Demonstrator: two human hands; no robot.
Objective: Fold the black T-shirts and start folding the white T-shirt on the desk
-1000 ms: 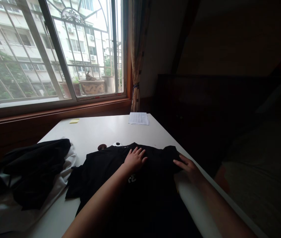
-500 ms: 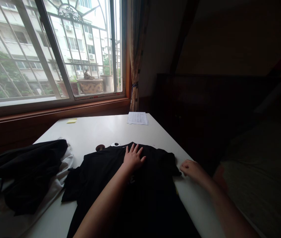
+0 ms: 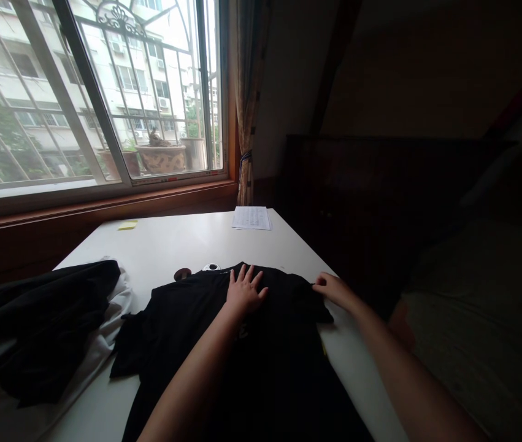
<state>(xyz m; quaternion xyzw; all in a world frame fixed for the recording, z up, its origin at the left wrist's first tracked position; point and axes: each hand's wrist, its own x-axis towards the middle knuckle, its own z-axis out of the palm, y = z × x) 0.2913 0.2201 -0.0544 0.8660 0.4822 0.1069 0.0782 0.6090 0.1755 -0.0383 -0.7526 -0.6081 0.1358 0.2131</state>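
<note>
A black T-shirt (image 3: 279, 362) lies spread over the white table, its neckline toward the far side and a sleeve out to each side. My left hand (image 3: 245, 292) rests flat on it just below the neckline, fingers spread. At the shirt's right sleeve, my right hand (image 3: 334, 290) has its fingers closed in a pinch on the sleeve's upper edge. A small light print shows on the shirt's front, partly covered by my left forearm.
Black clothing (image 3: 53, 325) is heaped over white cloth (image 3: 120, 294) at left. Beyond the shirt's collar sit a brown round object (image 3: 182, 274) and a white round one (image 3: 211, 267). Papers (image 3: 251, 218) and yellow notes (image 3: 127, 225) lie near the table's (image 3: 178, 236) far edge.
My right hand has moved up and left, from beside the sleeve's lower corner to its upper edge. The left hand stays flat on the shirt. The view has shifted slightly.
</note>
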